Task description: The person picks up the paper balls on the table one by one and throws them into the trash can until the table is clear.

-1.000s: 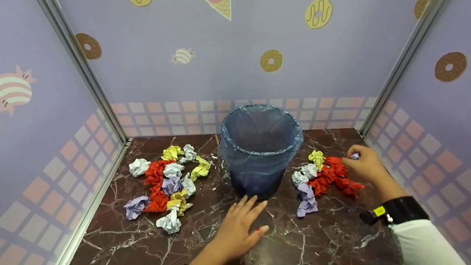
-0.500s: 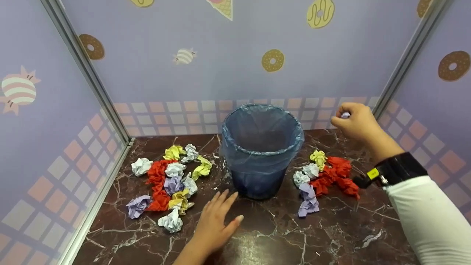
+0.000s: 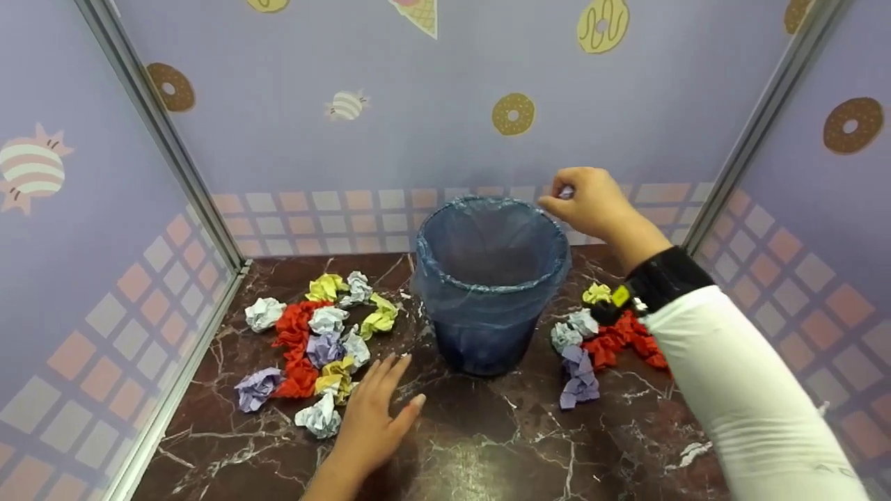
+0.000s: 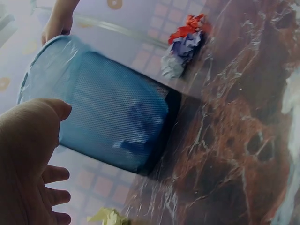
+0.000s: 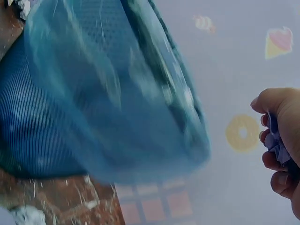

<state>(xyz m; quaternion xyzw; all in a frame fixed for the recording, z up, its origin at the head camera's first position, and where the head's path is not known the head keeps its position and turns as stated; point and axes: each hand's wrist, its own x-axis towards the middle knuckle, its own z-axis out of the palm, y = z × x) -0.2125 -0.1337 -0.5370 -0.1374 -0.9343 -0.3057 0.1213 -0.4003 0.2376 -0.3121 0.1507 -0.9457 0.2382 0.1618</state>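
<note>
Purple paper wad (image 5: 277, 149) near mesh bin (image 3: 480, 351)

Creased and partly hidden, the wad sits in the right hand (image 3: 590, 200), near the bin's rim. The bin stands upright, a translucent blue liner (image 3: 487, 309) over its rim; red, white, yellow and purple wads (image 3: 298, 379) cluster on both sides.

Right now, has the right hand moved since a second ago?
Yes. In the head view, the right hand has moved up and left, closer to the bin.
</note>
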